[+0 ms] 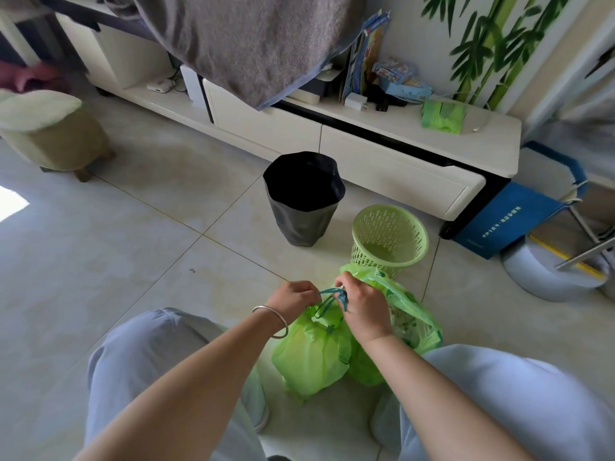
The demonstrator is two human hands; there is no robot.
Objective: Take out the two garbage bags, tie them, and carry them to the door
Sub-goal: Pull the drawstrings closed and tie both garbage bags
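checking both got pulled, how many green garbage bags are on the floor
2: one green bag between the knees, its drawstring pinched by both hands; the second green bag beside it, right.

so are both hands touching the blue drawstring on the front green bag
Touching. The head view shows the left hand and the right hand each pinching the blue drawstring above the front green bag.

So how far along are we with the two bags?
Done: both green plastic garbage bags are out, beside the empty green lattice basket. In hand: left hand and right hand pinch the blue drawstring of the nearer bag. Left: tying the farther bag, carrying both.
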